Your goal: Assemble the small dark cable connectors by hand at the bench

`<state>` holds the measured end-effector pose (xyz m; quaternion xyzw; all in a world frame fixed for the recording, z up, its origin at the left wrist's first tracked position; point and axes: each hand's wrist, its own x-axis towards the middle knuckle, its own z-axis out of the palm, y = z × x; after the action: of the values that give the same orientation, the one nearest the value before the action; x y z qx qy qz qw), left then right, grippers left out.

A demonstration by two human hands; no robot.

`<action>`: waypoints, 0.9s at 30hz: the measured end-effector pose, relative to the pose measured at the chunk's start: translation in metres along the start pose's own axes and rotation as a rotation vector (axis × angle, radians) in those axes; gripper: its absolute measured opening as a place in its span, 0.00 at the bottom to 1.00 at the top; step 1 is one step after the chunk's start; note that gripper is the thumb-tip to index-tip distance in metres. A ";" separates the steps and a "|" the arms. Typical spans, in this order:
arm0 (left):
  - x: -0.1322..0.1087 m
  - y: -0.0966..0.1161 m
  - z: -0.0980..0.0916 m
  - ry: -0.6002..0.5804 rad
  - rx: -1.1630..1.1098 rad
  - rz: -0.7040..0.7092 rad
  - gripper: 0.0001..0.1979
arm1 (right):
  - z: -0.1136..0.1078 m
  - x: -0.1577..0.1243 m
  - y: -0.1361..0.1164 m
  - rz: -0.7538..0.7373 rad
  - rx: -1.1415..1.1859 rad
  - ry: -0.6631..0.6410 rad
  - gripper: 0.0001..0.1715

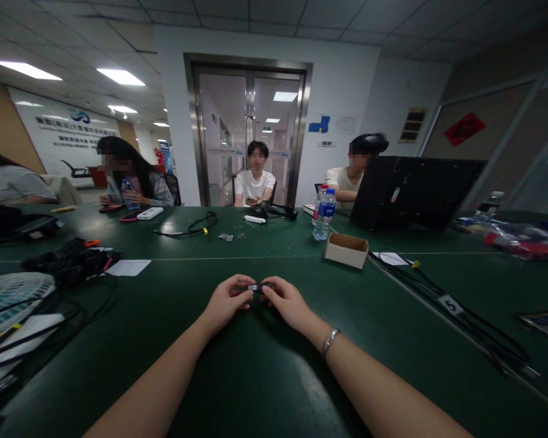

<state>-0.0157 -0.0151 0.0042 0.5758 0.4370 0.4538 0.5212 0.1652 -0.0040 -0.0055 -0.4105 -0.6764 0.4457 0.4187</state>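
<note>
Over the green table [265,365], both my hands meet in front of me at a small, dark, rod-shaped item [256,288] with a shiny pale section. Its exact kind is too small to make out. My left hand [228,299] pinches the left end between thumb and fingers. At the right end, the thumb and fingers of my right hand [287,299] are closed on it too. The fingers cover both ends of the item. A metal bracelet [330,344] is around my right wrist.
A small open cardboard box [346,250] and plastic bottles [324,214] stand ahead to the right, before a black monitor [413,193]. Black cables [466,310] run along the right. A white fan [18,298] lies left. Several people sit across the table.
</note>
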 end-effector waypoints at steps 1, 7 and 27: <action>0.000 0.001 0.000 -0.001 0.000 -0.002 0.18 | 0.000 0.000 0.000 -0.002 0.003 0.000 0.14; 0.001 -0.001 0.001 -0.015 -0.003 -0.009 0.22 | 0.001 0.000 0.001 -0.010 -0.015 0.005 0.14; 0.000 -0.003 0.000 -0.060 0.031 0.070 0.17 | -0.001 -0.004 -0.006 -0.034 -0.044 -0.063 0.18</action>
<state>-0.0160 -0.0153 0.0013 0.6120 0.4075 0.4476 0.5089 0.1660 -0.0089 0.0000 -0.3940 -0.7055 0.4364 0.3956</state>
